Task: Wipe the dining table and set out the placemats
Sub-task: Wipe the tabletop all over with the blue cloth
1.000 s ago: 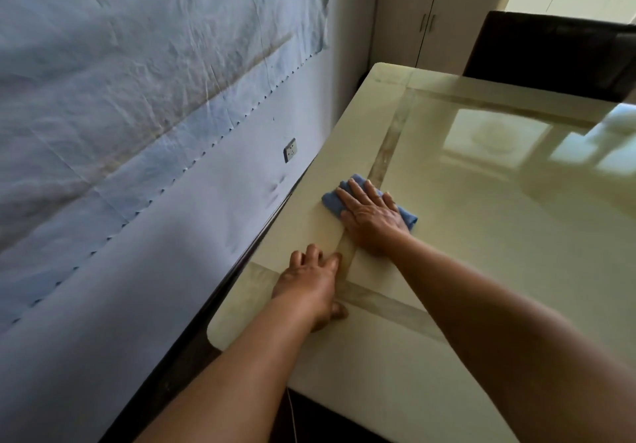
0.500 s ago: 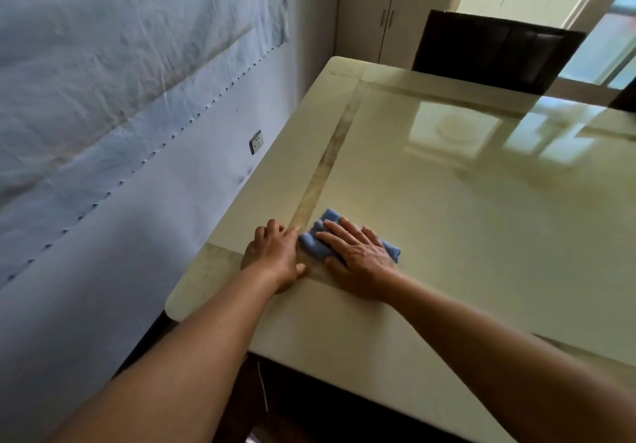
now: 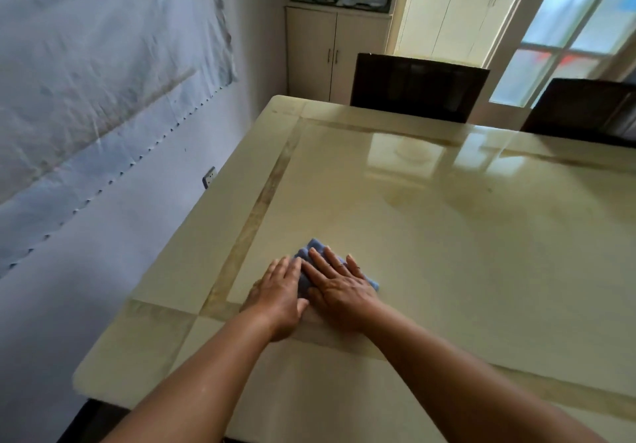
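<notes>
A glossy cream stone worktop (image 3: 430,236) with a darker beige inlaid border band fills the centre and right of the frame. In the lower middle of the frame, a small folded blue cleaning cloth (image 3: 311,253) lies flat on the worktop, just inside the corner where two border bands meet. The right hand (image 3: 339,286) lies palm down on the cloth with its fingers straight and slightly spread, pressing it to the surface; a thin ring shows on one finger. The left hand (image 3: 280,291) lies flat just beside it, fingers straight and close together, its fingertips touching the cloth's left edge and its thumb meeting the right hand. Both bare forearms reach in from the bottom of the frame.

At the worktop's far edge, in the upper middle and upper right of the frame, stand two dark brown chair backs (image 3: 418,86). Behind them, a cream two-door cabinet (image 3: 325,50) sits in the upper middle, and a glazed door with white bars (image 3: 578,26) occupies the upper right. A pale crinkled sheet (image 3: 86,64) covers the wall on the left, with a small wall socket (image 3: 209,177) below it near the worktop's left edge.
</notes>
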Available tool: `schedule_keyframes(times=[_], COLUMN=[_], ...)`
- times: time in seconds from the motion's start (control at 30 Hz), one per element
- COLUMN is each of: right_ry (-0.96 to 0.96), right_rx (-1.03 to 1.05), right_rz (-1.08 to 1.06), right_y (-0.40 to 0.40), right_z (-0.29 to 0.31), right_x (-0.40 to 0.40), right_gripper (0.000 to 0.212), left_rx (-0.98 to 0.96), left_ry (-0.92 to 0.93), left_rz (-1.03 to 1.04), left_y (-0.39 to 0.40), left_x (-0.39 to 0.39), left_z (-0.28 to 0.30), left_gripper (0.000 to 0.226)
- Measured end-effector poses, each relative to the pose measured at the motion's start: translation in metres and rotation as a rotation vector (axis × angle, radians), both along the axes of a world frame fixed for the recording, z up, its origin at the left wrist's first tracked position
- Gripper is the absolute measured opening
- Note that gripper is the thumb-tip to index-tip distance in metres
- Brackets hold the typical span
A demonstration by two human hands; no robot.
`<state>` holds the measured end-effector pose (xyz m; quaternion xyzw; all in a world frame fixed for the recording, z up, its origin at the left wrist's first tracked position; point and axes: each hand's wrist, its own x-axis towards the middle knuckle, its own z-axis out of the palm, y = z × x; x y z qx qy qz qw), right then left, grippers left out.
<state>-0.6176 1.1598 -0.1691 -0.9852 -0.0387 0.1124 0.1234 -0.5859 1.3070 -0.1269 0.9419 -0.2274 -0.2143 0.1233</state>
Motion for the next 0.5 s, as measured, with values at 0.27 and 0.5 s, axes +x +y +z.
schedule_keyframes(times=[0.27,0.5], right_ry=[0.026,-0.001], right_rx=[0.036,0.008], right_rz=[-0.21,-0.419], right_y=[-0.105,-0.221], right_z=[0.001,0.004], right_x=[0.047,0.068], right_gripper=[0.056,0.055], left_rx=[0.025,0.05], left_ry=[0.017,0.022], left_rz=[-0.043,-0.092], left_y=[-0.103,-0.197], left_x=[0.006,0.017], left_z=[-0.001,-0.006], left_gripper=[0.066,0.068])
